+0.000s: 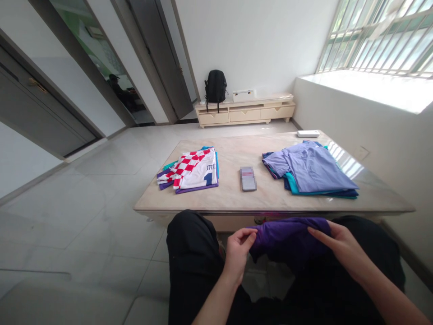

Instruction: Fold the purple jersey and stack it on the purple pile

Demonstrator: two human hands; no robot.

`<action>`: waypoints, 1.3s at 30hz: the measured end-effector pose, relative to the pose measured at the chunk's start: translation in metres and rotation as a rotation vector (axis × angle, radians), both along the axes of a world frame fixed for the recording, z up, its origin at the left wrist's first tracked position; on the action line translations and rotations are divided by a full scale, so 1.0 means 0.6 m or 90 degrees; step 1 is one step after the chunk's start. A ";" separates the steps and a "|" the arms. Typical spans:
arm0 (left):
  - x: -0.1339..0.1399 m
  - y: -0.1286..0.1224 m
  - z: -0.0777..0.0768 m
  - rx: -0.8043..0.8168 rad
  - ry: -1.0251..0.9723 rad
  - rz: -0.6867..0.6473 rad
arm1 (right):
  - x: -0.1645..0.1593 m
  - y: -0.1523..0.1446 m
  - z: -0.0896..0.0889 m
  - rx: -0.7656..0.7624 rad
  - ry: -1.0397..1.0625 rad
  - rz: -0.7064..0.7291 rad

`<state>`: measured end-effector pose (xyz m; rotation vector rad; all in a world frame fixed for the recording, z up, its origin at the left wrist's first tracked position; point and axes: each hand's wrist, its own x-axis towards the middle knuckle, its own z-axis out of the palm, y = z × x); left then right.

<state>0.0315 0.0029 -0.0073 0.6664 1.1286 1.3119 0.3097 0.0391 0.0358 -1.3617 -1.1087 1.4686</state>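
- The left hand is pinching 1 edge of a purple garment between thumb and fingers.
- The right hand is gripping the opposite end, its thumb resting on top.
- The garment is hanging between the 2 hands, just before the near edge of a marble-topped table.
- A red-and-white checked shirt and a lavender shirt are lying folded there, each topping a pile, with a blurred, phone-like object sitting between them.
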 end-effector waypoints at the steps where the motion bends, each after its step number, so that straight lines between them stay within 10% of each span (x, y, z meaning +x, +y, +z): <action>1: -0.001 0.001 0.002 -0.005 -0.045 0.000 | 0.002 0.001 -0.003 -0.001 0.002 -0.011; 8: -0.015 -0.006 0.025 -0.093 -0.312 -0.149 | -0.005 0.003 -0.014 -0.073 0.129 -0.064; 13: -0.016 -0.004 0.017 -0.104 -0.301 -0.098 | -0.010 -0.001 -0.013 -0.118 0.244 -0.099; 25: -0.032 -0.008 -0.001 0.174 0.532 0.034 | 0.008 -0.003 -0.035 0.091 -0.080 -0.162; 31: -0.036 -0.009 0.011 0.307 0.673 0.109 | 0.001 -0.009 -0.030 0.215 -0.171 -0.122; 34: -0.042 -0.011 0.033 0.318 0.630 0.080 | 0.012 -0.012 -0.023 0.154 -0.164 -0.102; 39: -0.057 -0.019 0.083 0.237 0.303 -0.220 | 0.052 -0.021 0.009 0.185 -0.241 -0.155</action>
